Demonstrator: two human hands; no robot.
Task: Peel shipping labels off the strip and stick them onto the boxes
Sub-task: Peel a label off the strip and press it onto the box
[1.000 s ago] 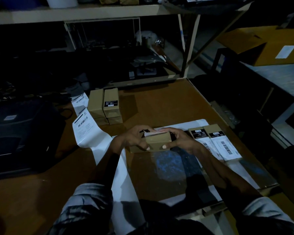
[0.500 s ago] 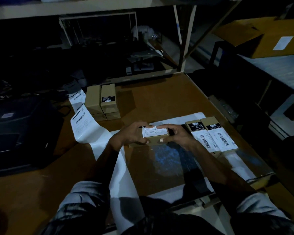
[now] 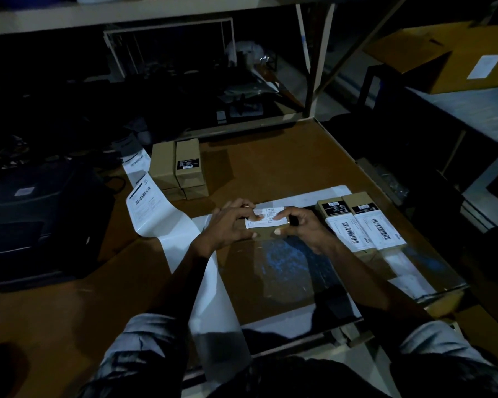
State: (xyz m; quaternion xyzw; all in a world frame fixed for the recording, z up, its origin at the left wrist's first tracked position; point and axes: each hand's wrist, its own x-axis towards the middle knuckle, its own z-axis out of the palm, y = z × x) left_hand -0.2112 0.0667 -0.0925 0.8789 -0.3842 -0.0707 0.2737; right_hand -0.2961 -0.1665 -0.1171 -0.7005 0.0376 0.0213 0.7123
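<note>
1. The left hand (image 3: 227, 226) grips the near-left end of a small cardboard box (image 3: 266, 231), fingertips pressing the white shipping label (image 3: 266, 217) on its top.
2. The right hand (image 3: 302, 228) grips the box's other end, thumb on the near side, fingers on the label.
3. Just right of the right hand lie two labelled boxes (image 3: 362, 222), side by side.
4. Left of the left hand, the label strip (image 3: 156, 209) curls across the table (image 3: 285, 168).
5. Beyond the hands stands a stack of unlabelled boxes (image 3: 179, 169).
</note>
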